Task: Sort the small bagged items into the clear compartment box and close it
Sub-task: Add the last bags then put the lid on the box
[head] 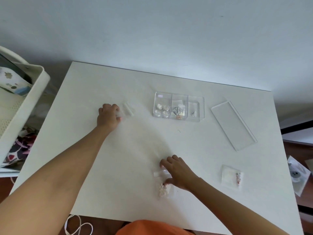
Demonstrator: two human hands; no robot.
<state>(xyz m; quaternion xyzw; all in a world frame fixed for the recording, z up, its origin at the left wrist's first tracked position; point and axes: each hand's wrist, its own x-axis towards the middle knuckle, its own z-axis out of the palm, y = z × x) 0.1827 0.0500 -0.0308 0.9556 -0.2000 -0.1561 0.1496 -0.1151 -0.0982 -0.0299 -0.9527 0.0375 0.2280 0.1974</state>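
Head view: white tabletop with the clear box sitting open toward the far side, three compartments already holding little items. Its lid lies flat just to the right, apart from it. Left hand is reached out left of the box, fingers curled around a clear bag. Right hand is nearer, fingers pinching a bag of pale bits. Another bag lies on its own to the right
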